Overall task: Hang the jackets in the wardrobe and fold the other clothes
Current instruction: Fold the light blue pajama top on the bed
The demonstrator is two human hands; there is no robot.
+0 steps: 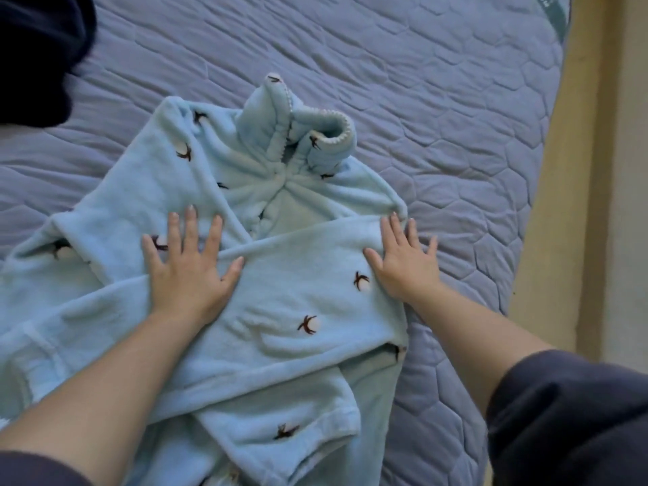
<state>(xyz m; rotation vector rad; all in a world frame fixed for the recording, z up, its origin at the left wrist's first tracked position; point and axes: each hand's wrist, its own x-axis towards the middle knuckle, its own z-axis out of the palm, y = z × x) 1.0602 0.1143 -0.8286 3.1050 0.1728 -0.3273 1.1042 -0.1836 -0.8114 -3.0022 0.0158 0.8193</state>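
A light blue fleece top [280,349] with small brown embroidered marks lies spread on the bed, its ruffled collar [298,128] pointing away from me. One sleeve is folded across the chest. My left hand [189,264] lies flat with spread fingers on the left part of the top. My right hand [403,261] lies flat on the folded sleeve at the garment's right shoulder edge. Neither hand grips the cloth.
The top rests on a quilted lilac mattress [438,100]. A dark navy garment [38,54] sits at the far left corner. The mattress's right edge meets a beige floor or wall strip [578,205].
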